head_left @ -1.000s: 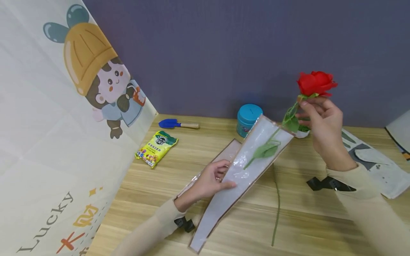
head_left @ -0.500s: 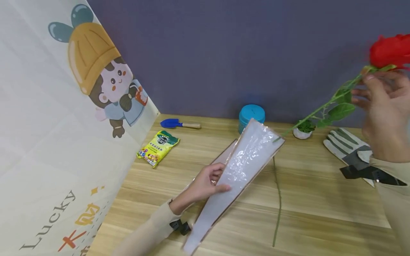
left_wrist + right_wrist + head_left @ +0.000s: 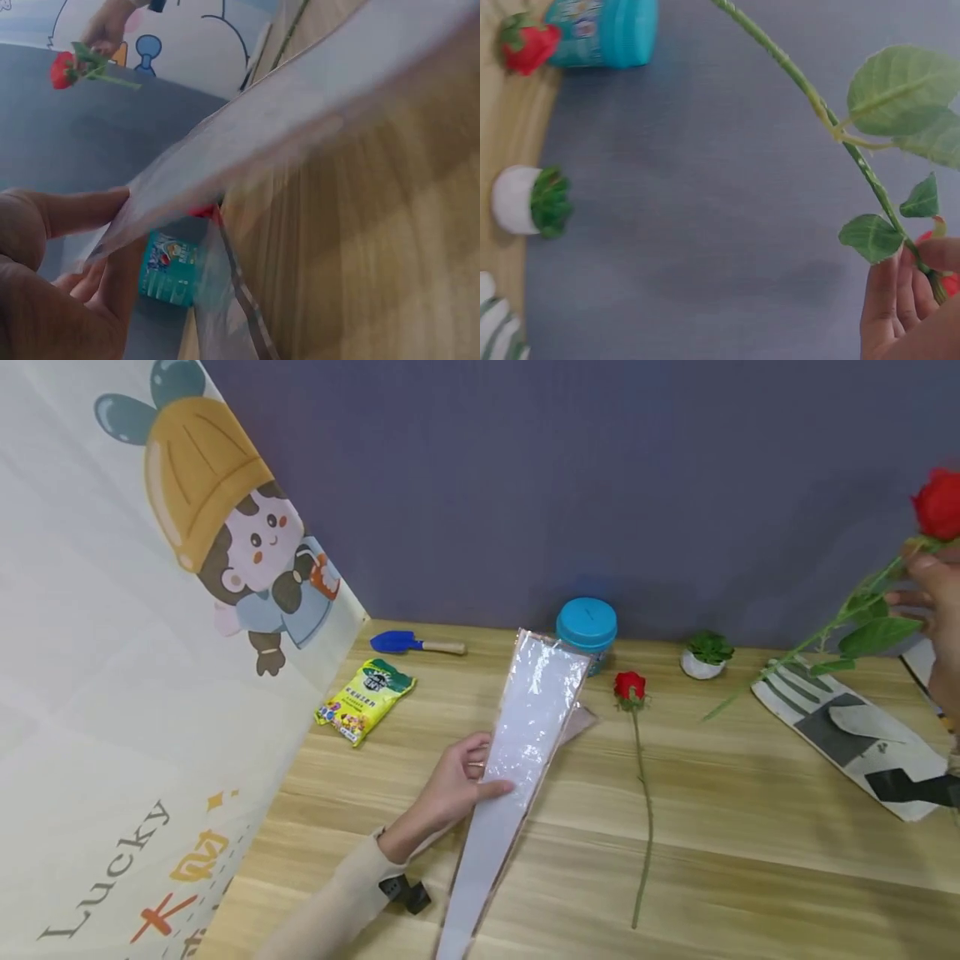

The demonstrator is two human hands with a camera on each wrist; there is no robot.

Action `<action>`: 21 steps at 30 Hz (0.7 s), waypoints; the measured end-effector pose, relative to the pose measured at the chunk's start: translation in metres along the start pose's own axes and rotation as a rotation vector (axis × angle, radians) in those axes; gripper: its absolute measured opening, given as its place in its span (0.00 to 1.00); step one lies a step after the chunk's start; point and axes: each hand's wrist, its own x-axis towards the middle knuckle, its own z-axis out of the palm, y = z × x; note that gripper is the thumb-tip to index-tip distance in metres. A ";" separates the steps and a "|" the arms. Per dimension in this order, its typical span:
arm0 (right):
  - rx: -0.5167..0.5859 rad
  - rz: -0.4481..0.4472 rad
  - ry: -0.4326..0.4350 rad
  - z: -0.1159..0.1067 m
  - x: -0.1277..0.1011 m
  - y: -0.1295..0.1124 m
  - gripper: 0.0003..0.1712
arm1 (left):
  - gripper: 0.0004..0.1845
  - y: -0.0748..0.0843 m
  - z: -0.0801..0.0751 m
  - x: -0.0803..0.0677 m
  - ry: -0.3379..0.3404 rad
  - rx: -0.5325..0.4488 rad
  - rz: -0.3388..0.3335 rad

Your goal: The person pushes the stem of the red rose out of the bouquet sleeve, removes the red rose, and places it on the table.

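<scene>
the left hand pinches a clear flower sleeve, the right hand pinches a red rose beside a curtain reading "lucky".

right hand partly off-frame

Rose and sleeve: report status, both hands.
Left hand grips flower sleeve, tip low on table. Right hand holds leafy rose aloft, clear of sleeve. Second rose lies beside sleeve, apart.
</scene>
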 end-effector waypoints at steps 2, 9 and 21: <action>0.039 0.149 0.038 0.011 -0.013 -0.023 0.08 | 0.38 -0.001 -0.001 0.001 0.032 -0.025 -0.015; -0.072 0.179 -0.162 0.013 -0.041 -0.015 0.10 | 0.38 -0.005 -0.006 0.002 0.093 -0.039 -0.059; -0.244 0.301 -0.668 0.025 -0.070 0.041 0.05 | 0.41 -0.013 -0.009 0.003 0.110 -0.070 -0.100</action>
